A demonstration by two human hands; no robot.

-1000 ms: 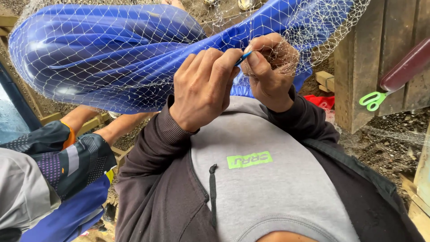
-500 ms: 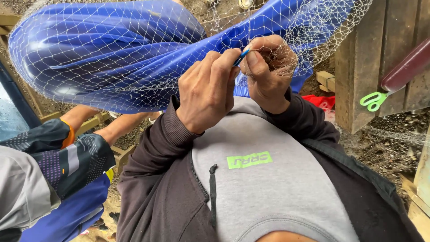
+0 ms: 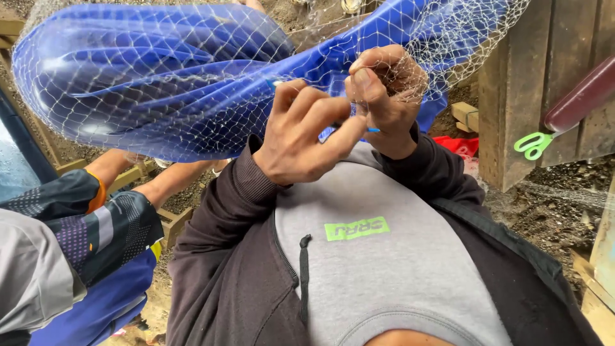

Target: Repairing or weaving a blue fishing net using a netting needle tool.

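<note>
At nine o'clock a co-worker's patterned sleeve (image 3: 96, 224) is seen, its forearm reaching beneath a blue tarpaulin bundle (image 3: 160, 77) over which white fishing net (image 3: 96, 122) is draped from ten to one o'clock. Near centre, the left hand (image 3: 301, 138) is curled, its thumb and forefinger pinched on a thin blue netting needle (image 3: 371, 130). Just beside it at one o'clock, a gathered bunch of mesh is gripped tightly by the right hand (image 3: 384, 96). A knot appears to be in the making; a steady pull of the needle through one mesh, with the bunch held taut, seems called for. Green-handled scissors (image 3: 535, 144) hang at three o'clock.
</note>
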